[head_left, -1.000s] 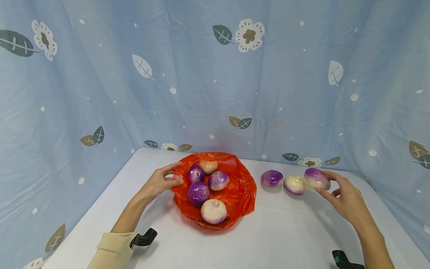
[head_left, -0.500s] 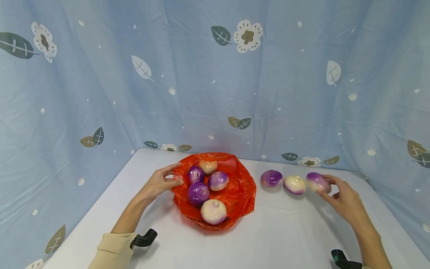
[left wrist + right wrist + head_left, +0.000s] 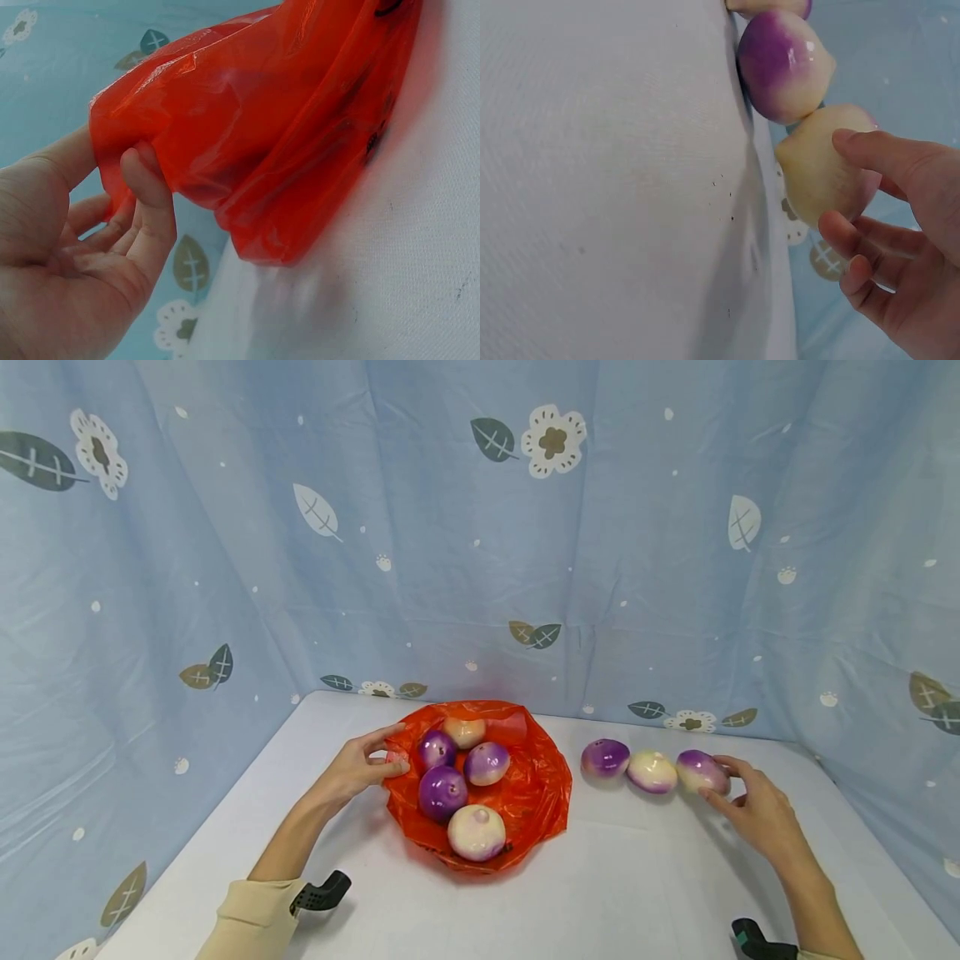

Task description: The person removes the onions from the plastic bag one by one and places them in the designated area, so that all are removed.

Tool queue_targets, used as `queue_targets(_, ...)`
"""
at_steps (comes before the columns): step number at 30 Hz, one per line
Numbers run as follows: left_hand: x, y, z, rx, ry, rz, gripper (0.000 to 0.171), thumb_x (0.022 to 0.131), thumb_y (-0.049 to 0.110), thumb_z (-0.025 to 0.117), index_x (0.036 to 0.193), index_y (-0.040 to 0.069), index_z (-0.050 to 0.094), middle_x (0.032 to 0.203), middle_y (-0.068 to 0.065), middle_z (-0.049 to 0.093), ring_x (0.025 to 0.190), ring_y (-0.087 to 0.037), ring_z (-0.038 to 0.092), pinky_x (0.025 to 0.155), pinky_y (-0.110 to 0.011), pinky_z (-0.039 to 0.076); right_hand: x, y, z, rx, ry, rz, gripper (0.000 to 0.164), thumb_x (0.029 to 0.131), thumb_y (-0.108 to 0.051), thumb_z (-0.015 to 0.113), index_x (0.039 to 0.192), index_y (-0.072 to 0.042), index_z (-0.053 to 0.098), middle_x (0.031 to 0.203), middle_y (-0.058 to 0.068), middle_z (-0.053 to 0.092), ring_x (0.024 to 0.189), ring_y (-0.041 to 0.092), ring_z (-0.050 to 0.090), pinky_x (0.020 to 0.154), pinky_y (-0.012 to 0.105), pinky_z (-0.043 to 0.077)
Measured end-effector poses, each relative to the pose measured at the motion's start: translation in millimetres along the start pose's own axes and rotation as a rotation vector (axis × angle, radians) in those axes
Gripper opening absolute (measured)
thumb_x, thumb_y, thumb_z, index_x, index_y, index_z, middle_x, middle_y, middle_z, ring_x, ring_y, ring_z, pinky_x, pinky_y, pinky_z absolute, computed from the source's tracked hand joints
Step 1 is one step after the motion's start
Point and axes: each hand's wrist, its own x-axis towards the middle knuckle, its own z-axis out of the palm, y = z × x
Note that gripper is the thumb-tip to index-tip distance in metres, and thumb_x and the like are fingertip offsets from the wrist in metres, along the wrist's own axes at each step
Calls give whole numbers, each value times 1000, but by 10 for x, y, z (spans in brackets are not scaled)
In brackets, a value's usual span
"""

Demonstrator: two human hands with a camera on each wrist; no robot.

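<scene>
My left hand (image 3: 352, 770) pinches the left rim of a red plastic bag (image 3: 536, 793), whose mouth stands wide. In the left wrist view, the thumb and fingers have the bag's thin edge (image 3: 127, 150) between them. Several glossy purple-and-white turnips lie inside, one pale turnip (image 3: 477, 832) at the front. To the right, my right hand (image 3: 761, 814) holds a turnip (image 3: 702, 772) between thumb and fingers; its pale side (image 3: 817, 169) shows in the right wrist view. It sits against a middle turnip (image 3: 652, 772), and a purple turnip (image 3: 606, 758) ends the row on the left.
A white-covered table (image 3: 615, 893) bears everything. Behind it and along the sides hangs a blue curtain (image 3: 435, 568) with leaf and flower prints. Black wrist-camera mounts (image 3: 322, 891) stick out from both forearms.
My right hand has lowered its turnip beside the other two and shifted it slightly left, nudging the middle turnip leftward. The left hand and bag stay in place.
</scene>
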Motion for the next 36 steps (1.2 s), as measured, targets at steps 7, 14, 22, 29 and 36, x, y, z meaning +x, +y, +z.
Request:
queue_targets(7,5,5,1,-5,-2,9,71,87,16,74,150,14,40,134,-23,49,98,-21,71,80,-30,60,18,-23,19,4,-34,2,69,88,-30,73,141,-1,42,127,32,50,81,29,60,60,29,47)
queue_targets(14,11,25,1,-6,-3,12,70,87,16,74,149,13,41,125,-22,51,90,-16,71,76,-28,60,9,-39,48,9,-42,-5,68,87,-30,74,140,-1,43,127,32,52,79,27,61,59,28,47)
queue_targets(22,12,31,-1,-1,-4,8,70,87,16,74,149,14,42,122,-21,52,90,-17,70,76,-28,59,5,-3,64,-2,-61,9,70,87,-34,74,140,-1,43,127,33,52,81,28,61,58,28,47)
queue_targets(29,1,20,0,6,-3,4,70,88,16,73,149,14,41,125,-22,51,92,-19,71,78,-28,60,-4,2,58,1,-96,15,71,88,-40,72,140,-2,42,128,34,53,80,27,62,58,28,47)
queue_targets(36,-12,6,-2,4,-1,16,69,88,15,73,149,13,41,132,-24,50,93,-19,72,80,-26,59,-1,-2,45,11,-110,7,72,89,-41,70,141,-2,42,130,34,52,81,26,62,58,28,45)
